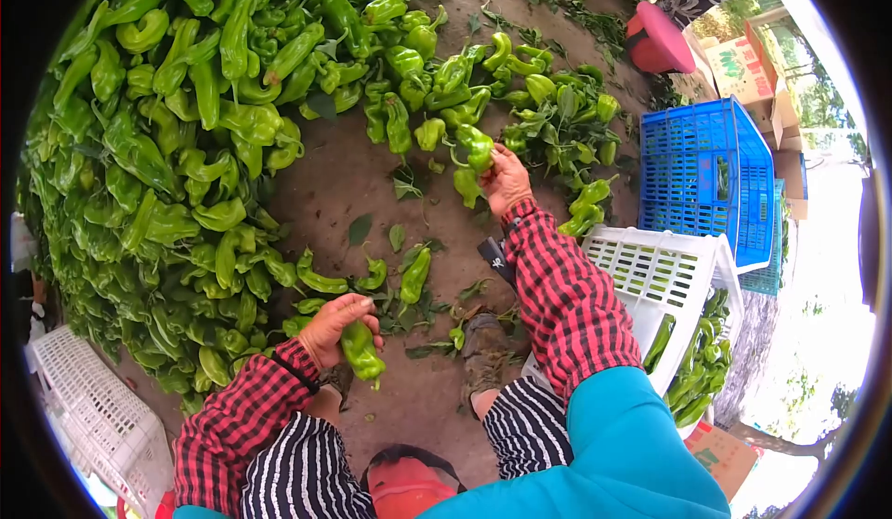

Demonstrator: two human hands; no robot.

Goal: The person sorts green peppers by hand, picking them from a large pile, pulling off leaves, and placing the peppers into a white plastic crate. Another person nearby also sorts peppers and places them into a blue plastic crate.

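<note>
My left hand point(340, 327), at the lower middle, has its fingers round a green pepper point(362, 352) that hangs below them. Further forward and to the right, my right hand point(506, 180) pinches another green pepper point(476, 149) at its side. Just under that one, a smaller pepper point(467, 186) is close to my right fingertips; whether it is held too I cannot tell. A large heap of green peppers point(167, 194) covers the left side. Beyond my right hand lies a smaller pile of peppers and leaves point(562, 119).
A white crate point(641, 273) with peppers stands right of my right arm, a blue crate point(692, 170) behind it. Another white crate point(102, 417) is at the lower left. A pink stool point(662, 40) and cardboard boxes point(743, 65) are at the upper right.
</note>
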